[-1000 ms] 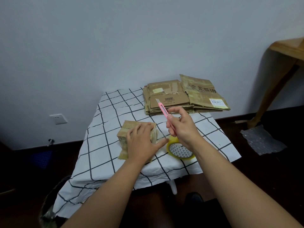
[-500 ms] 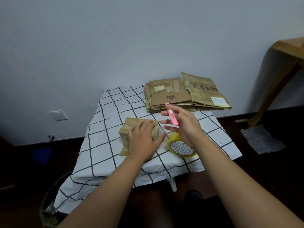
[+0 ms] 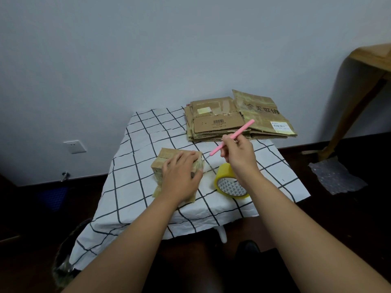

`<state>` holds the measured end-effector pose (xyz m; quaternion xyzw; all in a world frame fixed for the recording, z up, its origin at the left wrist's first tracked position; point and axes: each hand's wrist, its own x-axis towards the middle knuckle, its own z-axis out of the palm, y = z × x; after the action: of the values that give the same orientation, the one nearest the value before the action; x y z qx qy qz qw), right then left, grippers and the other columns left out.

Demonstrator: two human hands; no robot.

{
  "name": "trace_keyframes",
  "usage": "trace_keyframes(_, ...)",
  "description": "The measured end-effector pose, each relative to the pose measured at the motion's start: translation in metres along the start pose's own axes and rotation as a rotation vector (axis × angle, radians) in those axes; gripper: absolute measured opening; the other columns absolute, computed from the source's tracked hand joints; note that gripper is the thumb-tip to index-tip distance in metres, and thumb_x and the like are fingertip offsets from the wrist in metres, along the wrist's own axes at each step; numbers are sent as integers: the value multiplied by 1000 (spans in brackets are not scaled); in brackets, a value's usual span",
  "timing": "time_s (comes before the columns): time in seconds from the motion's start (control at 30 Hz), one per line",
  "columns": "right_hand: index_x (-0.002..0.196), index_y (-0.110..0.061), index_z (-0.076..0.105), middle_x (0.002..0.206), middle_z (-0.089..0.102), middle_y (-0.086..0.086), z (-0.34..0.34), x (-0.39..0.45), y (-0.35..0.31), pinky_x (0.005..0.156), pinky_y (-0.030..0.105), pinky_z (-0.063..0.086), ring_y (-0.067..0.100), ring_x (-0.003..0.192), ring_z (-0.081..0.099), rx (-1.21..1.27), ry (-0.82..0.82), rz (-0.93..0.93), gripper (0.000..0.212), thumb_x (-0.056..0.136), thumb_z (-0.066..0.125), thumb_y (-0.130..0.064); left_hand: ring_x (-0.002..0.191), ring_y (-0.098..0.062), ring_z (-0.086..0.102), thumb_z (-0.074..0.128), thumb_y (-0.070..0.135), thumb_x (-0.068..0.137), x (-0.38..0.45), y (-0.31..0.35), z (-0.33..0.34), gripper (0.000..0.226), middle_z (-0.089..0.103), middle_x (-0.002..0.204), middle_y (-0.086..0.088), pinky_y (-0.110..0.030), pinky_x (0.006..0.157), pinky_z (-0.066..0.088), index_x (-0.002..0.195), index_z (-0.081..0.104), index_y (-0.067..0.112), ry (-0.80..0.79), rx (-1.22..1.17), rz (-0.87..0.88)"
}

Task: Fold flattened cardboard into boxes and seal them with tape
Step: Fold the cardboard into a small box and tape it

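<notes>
Both bare forearms reach forward from the lower edge. The left hand (image 3: 182, 174) lies palm down, fingers spread flat and thumb out to the right. The right hand (image 3: 238, 153) is raised, fingers curled in a pinch, knuckles up.

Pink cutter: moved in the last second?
Yes. The pink cutter in the right hand has flipped: its upper end now leans right over the flattened cardboard stack, and its lower end points toward the small box.
</notes>
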<state>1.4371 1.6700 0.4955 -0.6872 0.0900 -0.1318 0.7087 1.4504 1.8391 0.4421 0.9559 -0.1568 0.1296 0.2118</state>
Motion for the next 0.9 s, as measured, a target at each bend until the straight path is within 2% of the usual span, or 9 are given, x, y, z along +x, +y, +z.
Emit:
trace_keyframes(0.13, 93, -6, 61, 60, 61, -2, -6, -5, 0, 58, 29, 41, 7, 53, 53, -138, -1, -30, 17, 98, 53, -20, 144, -12, 25, 52, 46, 95, 0, -4, -3, 44, 43, 147, 20, -40, 115, 9, 138, 49, 35, -13, -30, 8)
trace_keyframes(0.47, 92, -11, 61, 67, 72, 1, -7, -12, -2, 59, 35, 44, 13, 55, 51, -226, -83, -51, 16, 99, 54, -24, 140, -11, 28, 56, 47, 92, -1, 0, 0, 44, 48, 141, 22, -37, 112, 10, 134, 53, 36, 36, -53, -1)
trace_keyframes(0.67, 94, -13, 63, 71, 73, -2, -6, -13, -4, 66, 48, 52, 18, 60, 53, -318, -115, -56, 15, 97, 58, -26, 140, -11, 31, 57, 49, 90, -1, 0, 2, 45, 49, 140, 23, -38, 112, 12, 132, 54, 36, 44, -37, -3)
trace_keyframes(0.9, 96, -10, 63, 74, 74, -2, -5, -10, -2, 67, 43, 54, 11, 57, 56, -381, -134, -56, 15, 96, 60, -25, 139, -12, 31, 60, 47, 89, -2, 0, 3, 45, 49, 139, 22, -36, 112, 10, 131, 55, 35, 61, -40, 3)
